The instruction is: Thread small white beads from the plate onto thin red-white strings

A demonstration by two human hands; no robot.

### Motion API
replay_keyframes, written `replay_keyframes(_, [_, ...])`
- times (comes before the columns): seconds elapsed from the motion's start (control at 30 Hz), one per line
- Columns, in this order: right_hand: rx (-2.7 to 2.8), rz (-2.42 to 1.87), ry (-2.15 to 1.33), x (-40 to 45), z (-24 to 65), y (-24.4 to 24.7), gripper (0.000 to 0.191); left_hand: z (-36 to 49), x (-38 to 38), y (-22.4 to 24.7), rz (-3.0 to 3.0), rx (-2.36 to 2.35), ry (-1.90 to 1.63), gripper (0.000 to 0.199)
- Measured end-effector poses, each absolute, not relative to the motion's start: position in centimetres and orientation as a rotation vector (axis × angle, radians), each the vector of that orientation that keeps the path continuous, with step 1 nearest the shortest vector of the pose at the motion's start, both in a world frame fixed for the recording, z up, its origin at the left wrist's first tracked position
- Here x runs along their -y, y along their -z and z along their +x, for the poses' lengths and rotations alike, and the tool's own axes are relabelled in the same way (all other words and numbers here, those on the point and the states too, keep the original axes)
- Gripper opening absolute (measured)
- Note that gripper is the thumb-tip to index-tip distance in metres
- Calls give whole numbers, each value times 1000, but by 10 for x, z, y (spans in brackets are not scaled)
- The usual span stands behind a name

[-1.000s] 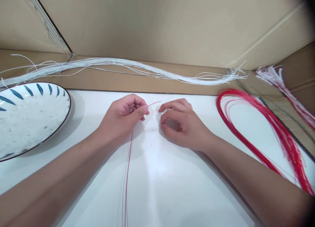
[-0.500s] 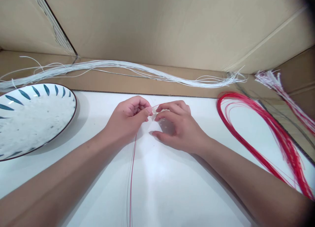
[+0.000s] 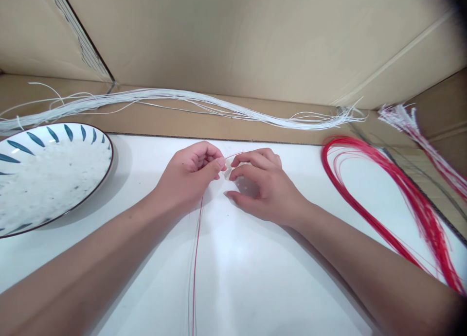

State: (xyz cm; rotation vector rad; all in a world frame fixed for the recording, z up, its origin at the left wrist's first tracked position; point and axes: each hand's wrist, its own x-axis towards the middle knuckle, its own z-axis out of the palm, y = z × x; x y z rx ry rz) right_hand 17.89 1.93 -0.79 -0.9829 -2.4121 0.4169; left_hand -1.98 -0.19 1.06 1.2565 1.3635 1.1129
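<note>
**Left hand pinched a red thread beside the open right hand**

The left hand (image 3: 199,168) held a fine red thread (image 3: 196,258) between thumb and index finger, over a white tabletop (image 3: 233,287). One end of the thread reached toward the right hand (image 3: 260,183); the rest hung below the left palm toward the near edge. The right hand was curved and partly open, its thumb apart from its fingers. Pale bits (image 3: 228,169) lay between the hands, too small to identify. To the left sat an oval plate (image 3: 112,156) with blue-green leaf marks. White cords (image 3: 204,101) stretched behind, on cardboard; a looped red bundle (image 3: 346,140) lay to the right, near a pink-and-white bundle (image 3: 408,119).
</note>
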Motion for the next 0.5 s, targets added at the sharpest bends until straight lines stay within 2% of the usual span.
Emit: replay_keyframes(0.5, [2386, -980, -394, -19, 181, 9, 10, -21, 0, -9, 1133, -1347, -1179, 13])
